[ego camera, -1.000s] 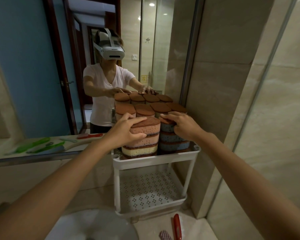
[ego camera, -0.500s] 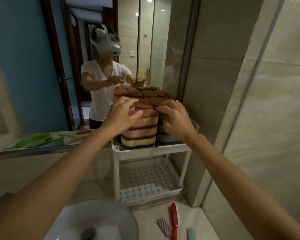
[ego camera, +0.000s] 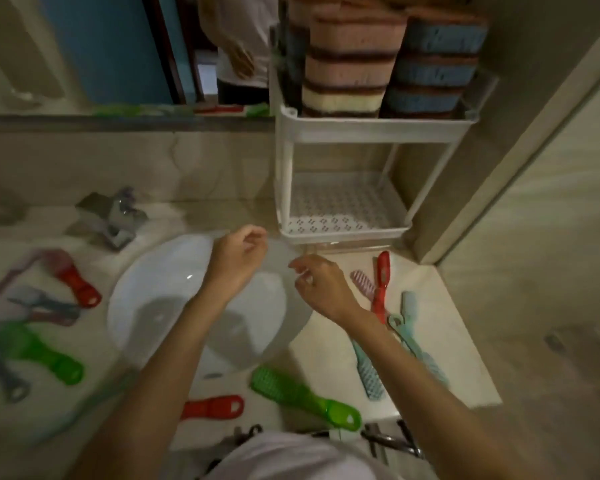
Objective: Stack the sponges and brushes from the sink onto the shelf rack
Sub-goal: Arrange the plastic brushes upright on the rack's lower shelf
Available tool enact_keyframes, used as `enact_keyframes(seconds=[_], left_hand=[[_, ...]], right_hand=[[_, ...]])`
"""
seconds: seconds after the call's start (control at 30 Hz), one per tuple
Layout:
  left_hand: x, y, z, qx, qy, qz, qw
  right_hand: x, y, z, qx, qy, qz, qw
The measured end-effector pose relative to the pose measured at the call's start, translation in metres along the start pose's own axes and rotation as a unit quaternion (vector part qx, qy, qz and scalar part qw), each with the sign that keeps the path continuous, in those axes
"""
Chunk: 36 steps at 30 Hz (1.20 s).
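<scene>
While over sink, both hands half-curled.

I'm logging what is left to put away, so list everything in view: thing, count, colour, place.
shelf rack: one, white, right of the sink.
sponges: two front stacks, pink-cream and blue, top tier; more behind, count unclear.
lower tier: holds nothing.
sink: one, white, centre; nothing visible in it.
faucet: one, chrome, behind the sink.
brushes, right counter: about four; red, pink, pale teal.
brushes, front counter: two; green, red.
brushes, left counter: several, blurred; red, green, grey.
left hand: empty, over the sink.
right hand: empty, beside it.
</scene>
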<state>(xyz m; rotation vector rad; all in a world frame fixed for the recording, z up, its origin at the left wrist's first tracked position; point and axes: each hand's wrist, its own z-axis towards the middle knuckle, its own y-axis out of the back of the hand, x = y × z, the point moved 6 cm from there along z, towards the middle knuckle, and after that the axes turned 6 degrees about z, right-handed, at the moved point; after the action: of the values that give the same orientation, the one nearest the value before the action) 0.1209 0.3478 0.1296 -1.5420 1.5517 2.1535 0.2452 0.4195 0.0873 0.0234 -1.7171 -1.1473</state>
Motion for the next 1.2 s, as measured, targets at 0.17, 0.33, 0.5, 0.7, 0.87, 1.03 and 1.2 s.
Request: enact_keyframes(seconds=[0.17, 0.33, 0.5, 0.7, 0.87, 1.03, 1.2], left_hand=[[0.090, -0.037, -0.052, 0.078, 0.140, 0.033, 0.986], [0.138, -0.050, -0.087, 0.112, 0.201, 0.048, 0.972], [0.160, -0.048, -0.093, 0.105, 0.214, 0.057, 0.969], [0.174, -0.040, -0.097, 0.113, 0.148, 0.159, 0.970], [0.187, -0.036, -0.119, 0.208, 0.040, 0.318, 0.924], [0.206, -0.043, -0.131, 0.232, 0.007, 0.406, 0.884], [0.206, -0.048, -0.124, 0.224, -0.044, 0.421, 0.878]], right_hand=[[-0.047, -0.080, -0.049, 0.178, -0.086, -0.045, 0.979], [-0.062, -0.123, -0.079, 0.274, -0.117, -0.137, 0.945], [-0.063, -0.133, -0.082, 0.282, -0.094, -0.165, 0.940], [-0.059, -0.134, -0.077, 0.240, -0.100, -0.172, 0.950], [-0.050, -0.141, -0.073, 0.222, -0.075, -0.118, 0.965], [-0.035, -0.153, -0.062, 0.240, -0.044, -0.107, 0.964], [-0.031, -0.150, -0.048, 0.255, -0.037, -0.120, 0.959]])
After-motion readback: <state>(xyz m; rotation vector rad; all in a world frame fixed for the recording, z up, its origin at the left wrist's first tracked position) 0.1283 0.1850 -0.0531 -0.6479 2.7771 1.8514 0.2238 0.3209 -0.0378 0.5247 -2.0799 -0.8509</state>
